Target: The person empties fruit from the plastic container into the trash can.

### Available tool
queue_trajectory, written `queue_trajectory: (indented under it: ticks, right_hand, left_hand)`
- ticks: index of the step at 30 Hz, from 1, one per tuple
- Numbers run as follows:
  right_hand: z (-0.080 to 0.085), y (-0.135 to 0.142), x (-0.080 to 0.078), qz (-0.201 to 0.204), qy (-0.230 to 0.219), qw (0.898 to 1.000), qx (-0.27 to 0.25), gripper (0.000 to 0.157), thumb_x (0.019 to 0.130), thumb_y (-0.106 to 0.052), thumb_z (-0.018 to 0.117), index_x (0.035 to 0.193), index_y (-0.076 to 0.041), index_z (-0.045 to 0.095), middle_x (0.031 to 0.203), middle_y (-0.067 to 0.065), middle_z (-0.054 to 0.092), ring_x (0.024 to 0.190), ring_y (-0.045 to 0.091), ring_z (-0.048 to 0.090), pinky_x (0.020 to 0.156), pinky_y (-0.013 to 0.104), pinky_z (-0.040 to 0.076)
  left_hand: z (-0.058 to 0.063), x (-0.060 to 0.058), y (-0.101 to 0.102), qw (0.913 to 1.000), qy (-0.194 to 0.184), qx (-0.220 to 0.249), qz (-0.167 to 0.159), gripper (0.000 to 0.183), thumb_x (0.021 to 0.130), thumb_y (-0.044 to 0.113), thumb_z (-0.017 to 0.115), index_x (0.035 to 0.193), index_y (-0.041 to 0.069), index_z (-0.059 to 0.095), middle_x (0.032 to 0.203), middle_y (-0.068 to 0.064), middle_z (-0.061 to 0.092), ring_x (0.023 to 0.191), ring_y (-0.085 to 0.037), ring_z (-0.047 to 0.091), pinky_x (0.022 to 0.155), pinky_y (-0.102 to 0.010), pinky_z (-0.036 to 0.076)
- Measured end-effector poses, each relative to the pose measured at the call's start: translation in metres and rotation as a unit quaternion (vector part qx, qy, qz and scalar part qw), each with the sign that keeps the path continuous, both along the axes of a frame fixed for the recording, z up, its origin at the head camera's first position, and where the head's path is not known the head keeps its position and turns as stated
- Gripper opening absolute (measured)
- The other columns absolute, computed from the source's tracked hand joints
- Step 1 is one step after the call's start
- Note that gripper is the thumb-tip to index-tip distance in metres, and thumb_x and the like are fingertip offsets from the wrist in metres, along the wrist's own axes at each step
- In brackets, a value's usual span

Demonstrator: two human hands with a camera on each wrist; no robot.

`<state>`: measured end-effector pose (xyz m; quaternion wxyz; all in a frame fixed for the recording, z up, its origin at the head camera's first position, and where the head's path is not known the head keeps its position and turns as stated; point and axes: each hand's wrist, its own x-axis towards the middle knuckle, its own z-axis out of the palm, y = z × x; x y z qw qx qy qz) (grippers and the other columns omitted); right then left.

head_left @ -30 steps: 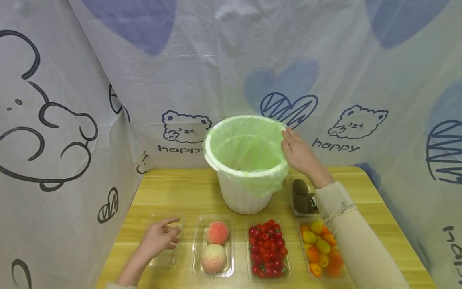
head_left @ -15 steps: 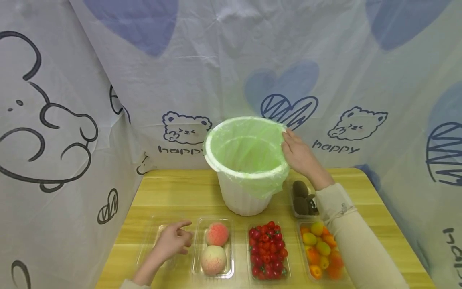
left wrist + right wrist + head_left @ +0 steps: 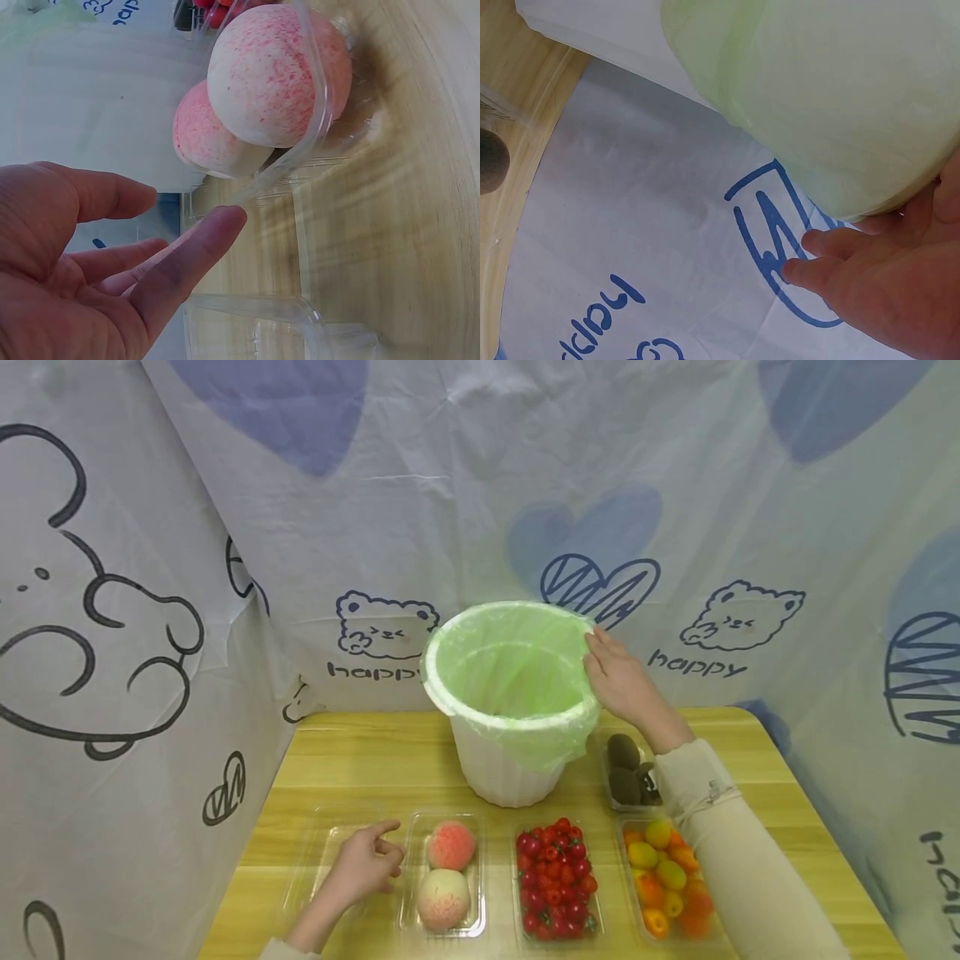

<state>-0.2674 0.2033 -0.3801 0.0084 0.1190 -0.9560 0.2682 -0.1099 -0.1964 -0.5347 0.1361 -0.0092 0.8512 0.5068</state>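
Observation:
My left hand hovers over a clear plastic tray, fingers spread and holding nothing. Just right of it, another clear box carries two peaches, a pink one and a paler one. In the left wrist view, the fingertips come close to that box's edge, below the paler peach. My right hand rests at the right rim of a white bin lined with a thin green bag. Its fingers reach out fairly straight beside the bag; its thumb is hidden.
A box of red berries and cherries stands right of the peaches. Further right is a box of yellow and orange fruit, partly behind the right sleeve. Kiwis sit behind it. Printed cloth surrounds the wooden table.
My left hand has moved to the right, from over the clear tray toward the peach box, slowing in the last half second. The right hand stays at the bin's rim.

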Motion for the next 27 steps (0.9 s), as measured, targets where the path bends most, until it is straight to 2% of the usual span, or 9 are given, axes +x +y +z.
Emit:
queue_trajectory:
  ticks: [6, 11, 18, 20, 24, 27]
  right_hand:
    - [0.000, 0.000, -0.001, 0.001, 0.003, 1.000, -0.002, 0.061, 0.114, -0.031, 0.023, 0.166, 0.002, 0.020, 0.177, 0.019, 0.007, 0.164, 0.043, 0.010, 0.135, 0.055, 0.010]
    - [0.000, 0.000, -0.002, 0.002, 0.004, 1.000, 0.002, 0.061, 0.114, -0.031, 0.023, 0.165, 0.002, 0.020, 0.177, 0.019, 0.007, 0.164, 0.043, 0.010, 0.135, 0.054, 0.010]
    - [-0.001, 0.001, -0.003, 0.003, 0.002, 1.000, 0.005, 0.062, 0.114, -0.030, 0.022, 0.165, 0.003, 0.019, 0.177, 0.020, 0.007, 0.164, 0.042, 0.009, 0.135, 0.054, 0.010]
    - [0.000, 0.000, -0.003, 0.003, 0.002, 1.000, 0.004, 0.062, 0.114, -0.031, 0.022, 0.165, 0.003, 0.019, 0.177, 0.020, 0.007, 0.164, 0.041, 0.009, 0.135, 0.054, 0.010]
    - [0.000, 0.000, -0.002, 0.002, 0.001, 1.000, -0.001, 0.062, 0.114, -0.031, 0.023, 0.165, 0.003, 0.020, 0.176, 0.020, 0.007, 0.164, 0.042, 0.010, 0.135, 0.055, 0.010]
    - [-0.001, 0.000, -0.002, 0.000, 0.002, 1.000, -0.003, 0.062, 0.114, -0.031, 0.023, 0.166, 0.002, 0.020, 0.176, 0.019, 0.008, 0.163, 0.043, 0.010, 0.135, 0.056, 0.011]
  left_hand:
    - [-0.002, -0.001, 0.005, 0.9995, 0.019, -0.024, 0.005, 0.055, 0.094, -0.001, 0.066, 0.146, -0.015, 0.050, 0.099, -0.021, 0.076, 0.063, -0.024, 0.069, 0.050, -0.028, 0.061]
    - [-0.009, -0.003, 0.008, 0.9986, 0.023, -0.047, 0.010, 0.056, 0.092, -0.002, 0.064, 0.145, -0.015, 0.051, 0.092, -0.017, 0.075, 0.052, -0.020, 0.065, 0.047, -0.026, 0.057]
    - [-0.022, -0.006, 0.011, 0.9990, 0.007, -0.044, -0.001, 0.059, 0.091, -0.005, 0.063, 0.146, -0.017, 0.047, 0.073, -0.012, 0.067, 0.051, -0.020, 0.063, 0.045, -0.025, 0.055]
    - [-0.027, -0.006, 0.012, 0.9991, 0.008, -0.043, 0.001, 0.059, 0.091, -0.005, 0.064, 0.146, -0.018, 0.047, 0.069, -0.009, 0.065, 0.049, -0.017, 0.060, 0.044, -0.024, 0.054]
    - [-0.037, -0.008, 0.014, 0.9986, 0.013, -0.052, 0.002, 0.058, 0.089, -0.004, 0.066, 0.144, -0.018, 0.049, 0.058, -0.001, 0.056, 0.043, -0.009, 0.049, 0.040, -0.018, 0.043]
    - [-0.043, -0.009, 0.015, 0.9990, 0.004, -0.045, -0.002, 0.057, 0.091, -0.004, 0.065, 0.143, -0.020, 0.048, 0.056, -0.002, 0.055, 0.042, -0.008, 0.047, 0.038, -0.019, 0.043]
